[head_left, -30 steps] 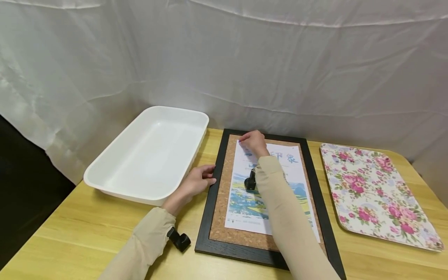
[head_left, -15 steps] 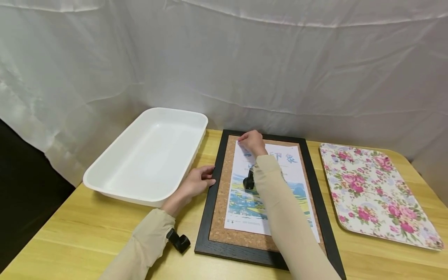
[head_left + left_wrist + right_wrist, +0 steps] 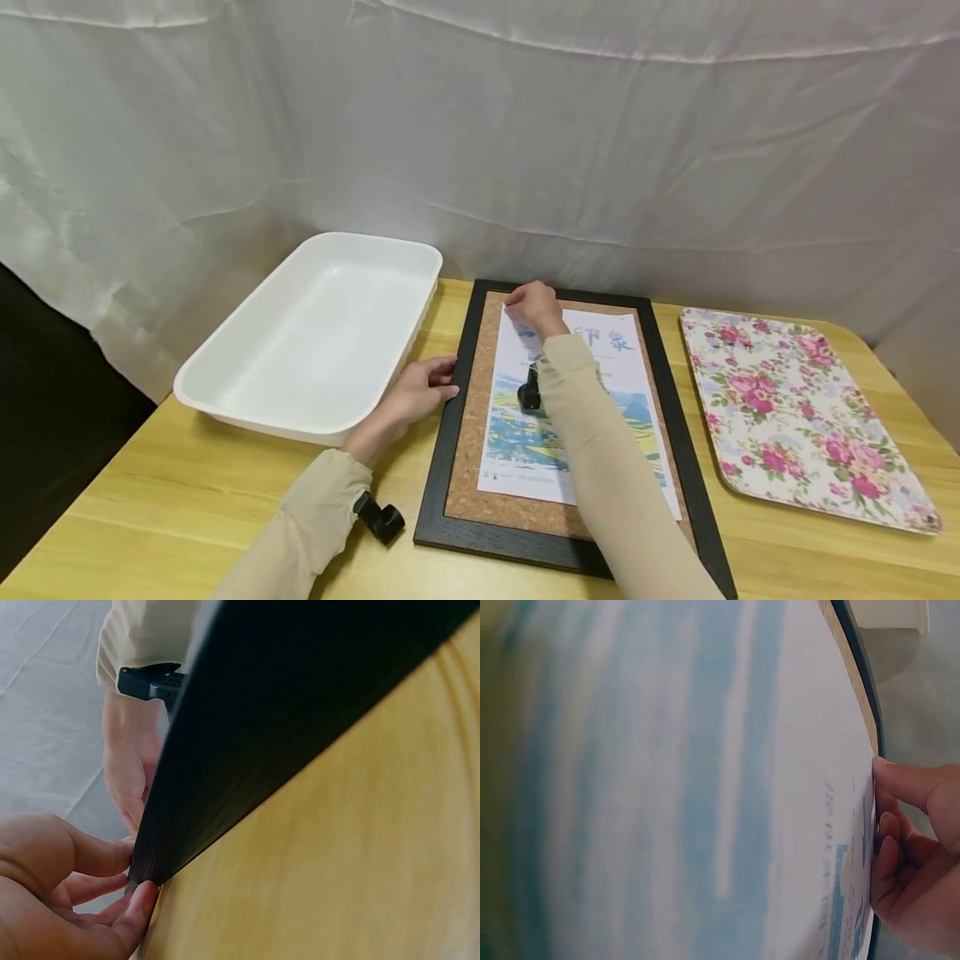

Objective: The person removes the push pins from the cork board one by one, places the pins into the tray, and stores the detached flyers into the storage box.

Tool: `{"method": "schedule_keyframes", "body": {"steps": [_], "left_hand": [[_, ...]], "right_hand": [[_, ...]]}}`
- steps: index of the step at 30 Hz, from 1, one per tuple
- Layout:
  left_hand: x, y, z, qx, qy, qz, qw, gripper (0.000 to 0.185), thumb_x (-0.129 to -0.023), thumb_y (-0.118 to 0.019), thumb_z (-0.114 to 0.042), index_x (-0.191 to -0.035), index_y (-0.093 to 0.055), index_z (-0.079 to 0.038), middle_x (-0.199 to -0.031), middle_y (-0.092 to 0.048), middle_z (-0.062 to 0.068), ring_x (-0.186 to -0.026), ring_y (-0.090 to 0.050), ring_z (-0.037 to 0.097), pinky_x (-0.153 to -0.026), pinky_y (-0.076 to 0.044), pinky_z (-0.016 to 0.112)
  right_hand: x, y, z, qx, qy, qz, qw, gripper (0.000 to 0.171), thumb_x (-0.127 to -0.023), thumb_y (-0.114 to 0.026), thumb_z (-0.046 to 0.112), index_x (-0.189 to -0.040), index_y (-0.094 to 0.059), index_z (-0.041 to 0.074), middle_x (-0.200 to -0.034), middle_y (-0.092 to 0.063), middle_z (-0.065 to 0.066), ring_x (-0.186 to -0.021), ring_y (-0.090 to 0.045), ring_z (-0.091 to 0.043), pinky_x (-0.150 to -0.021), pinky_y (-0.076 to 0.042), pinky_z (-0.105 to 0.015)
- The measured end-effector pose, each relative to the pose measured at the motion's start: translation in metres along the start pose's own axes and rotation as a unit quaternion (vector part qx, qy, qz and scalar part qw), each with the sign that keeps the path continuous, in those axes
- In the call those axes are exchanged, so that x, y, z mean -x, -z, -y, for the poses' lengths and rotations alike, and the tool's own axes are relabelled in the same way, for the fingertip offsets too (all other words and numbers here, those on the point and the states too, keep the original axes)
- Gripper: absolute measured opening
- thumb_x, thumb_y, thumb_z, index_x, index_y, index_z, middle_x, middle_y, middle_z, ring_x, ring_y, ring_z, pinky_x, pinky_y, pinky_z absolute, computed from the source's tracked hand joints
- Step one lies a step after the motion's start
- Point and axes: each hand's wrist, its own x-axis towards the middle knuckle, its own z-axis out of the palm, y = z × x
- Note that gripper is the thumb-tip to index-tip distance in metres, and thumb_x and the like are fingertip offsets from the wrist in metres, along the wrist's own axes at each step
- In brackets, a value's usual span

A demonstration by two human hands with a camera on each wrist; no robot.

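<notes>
Head view: poster corner under right hand

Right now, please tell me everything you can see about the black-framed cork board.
The cork board lies flat on the wooden table, between a white tray and a flowered tray. It has a black frame around a brown cork face. A printed paper lies on the cork. The left hand touches the frame's left edge; the right hand is curled at the paper's top left corner.

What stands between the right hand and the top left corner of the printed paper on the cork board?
Nothing visible does. The right hand already touches the top left corner of the white printed paper sheet, which lies on the black-framed cork board.
</notes>
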Motion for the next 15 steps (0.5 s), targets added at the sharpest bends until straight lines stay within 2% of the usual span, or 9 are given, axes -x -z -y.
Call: {"method": "schedule_keyframes", "body": {"steps": [15], "left_hand": [[-0.0003,-0.0010,0.0007,-0.002,-0.005,-0.004,1.0000,0.052,-0.091,-0.061,0.005,-0.141,-0.046,0.003,-0.131,-0.056,0.019,-0.112,-0.055,0.029,-0.085,-0.048,0.034]], "right_hand": [[0.0030,0.0014,0.0053,0.004,-0.003,-0.011,1.000,0.010,-0.088,-0.069,0.008,-0.096,-0.073,0.003,-0.103,-0.068,-0.011,-0.100,-0.057,-0.028,-0.092,-0.041,-0.042]]}}
